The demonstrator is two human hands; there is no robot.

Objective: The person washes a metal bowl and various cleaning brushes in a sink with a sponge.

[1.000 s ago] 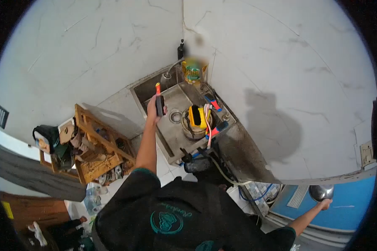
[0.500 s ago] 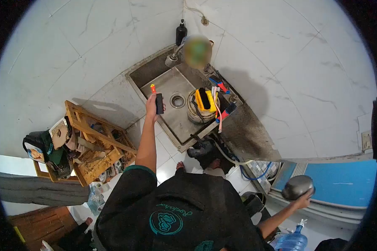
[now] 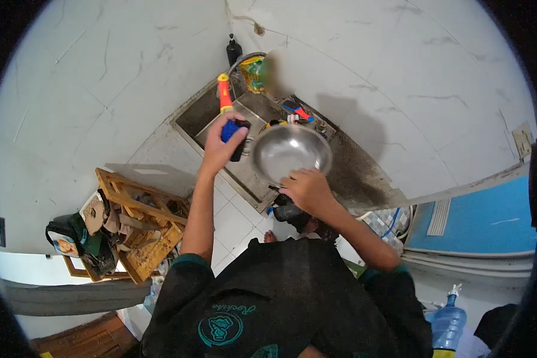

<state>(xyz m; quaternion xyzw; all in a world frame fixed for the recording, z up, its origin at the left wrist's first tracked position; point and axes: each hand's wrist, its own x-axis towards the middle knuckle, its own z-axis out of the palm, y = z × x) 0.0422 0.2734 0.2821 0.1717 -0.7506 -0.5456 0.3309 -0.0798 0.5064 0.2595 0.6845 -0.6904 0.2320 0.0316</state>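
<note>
My left hand [image 3: 216, 146] is closed around a brush-like tool over the left part of the metal sink [image 3: 246, 190]. The tool has an orange-and-yellow handle [image 3: 224, 94] pointing up, a blue part at my fingers and a black block below. With my right hand [image 3: 310, 191] I grip the near rim of a round steel bowl [image 3: 289, 150]. Its shiny hollow inside faces me. The bowl hangs over the right side of the sink and hides most of what stands there. A yellow-and-black piece peeks out behind its far rim.
A red-and-blue handled tool [image 3: 301, 112] lies on the sink's back ledge. In the corner are a black pump bottle [image 3: 233, 51] and a yellow-green packet [image 3: 253, 74]. A wooden rack [image 3: 155, 253] with bags stands left; a blue water jug [image 3: 446, 325] is at lower right.
My right hand has brought the bowl from far right to over the sink, its inside now toward me. My left hand has raised and turned the brush-like tool, showing its blue part.
</note>
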